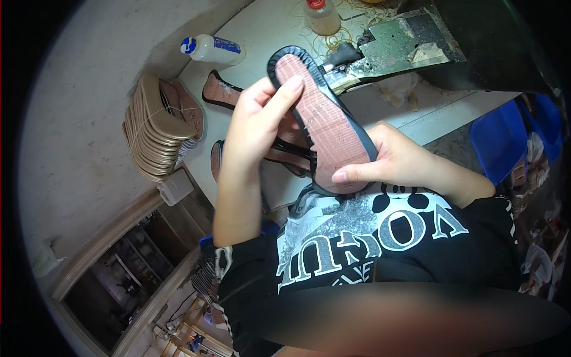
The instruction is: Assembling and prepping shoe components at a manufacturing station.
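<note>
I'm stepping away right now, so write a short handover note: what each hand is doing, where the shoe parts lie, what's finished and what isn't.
Left hand: grip on the upper part of the shoe sole, thumb pressed on its pinkish inner face.
Right hand: grip on the lower end, a finger along the edge.
The sole is held up over the white worktable, black rim around it.
More soles lie on the table beneath; a bundled stack of tan insoles stands at the table's left edge, a white glue bottle behind it.
Done or left: cannot tell from this view.
</note>
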### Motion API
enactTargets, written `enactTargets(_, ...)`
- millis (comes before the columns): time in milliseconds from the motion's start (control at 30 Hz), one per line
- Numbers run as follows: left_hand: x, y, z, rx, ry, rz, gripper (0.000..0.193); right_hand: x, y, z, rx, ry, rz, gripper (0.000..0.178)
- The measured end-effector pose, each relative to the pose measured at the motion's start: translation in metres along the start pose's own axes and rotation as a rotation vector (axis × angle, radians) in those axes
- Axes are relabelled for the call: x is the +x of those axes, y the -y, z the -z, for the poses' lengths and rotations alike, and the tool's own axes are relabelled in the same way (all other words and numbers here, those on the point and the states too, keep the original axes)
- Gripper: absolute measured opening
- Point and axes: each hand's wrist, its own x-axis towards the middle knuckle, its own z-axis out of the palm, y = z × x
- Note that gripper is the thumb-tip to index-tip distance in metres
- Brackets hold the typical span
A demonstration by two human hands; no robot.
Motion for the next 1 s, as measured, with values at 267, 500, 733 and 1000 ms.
enactTargets(267,-0.029,0.017,-0.037,-0.224,-0.255,-0.495,0.038,0.016,0.012,-0.007,-0.144,-0.432,0.417,0.028)
enactTargets(500,-0.041,0.030,-0.053,-0.099,-0.389,-0.673,0.042,0.017,0.008,-0.003,-0.525,-0.557,0.551,0.014)
enactTargets(733,-0.054,0.053,-0.064,-0.178,-0.482,-0.677,0.039,0.011,-0.005,-0.001,-0.034,-0.288,0.274,0.017)
enactTargets(1000,-0.063,0.064,-0.070,0.214,-0.545,-0.935,0.039,0.002,0.035,0.006,-1.288,-0.114,0.805,0.007)
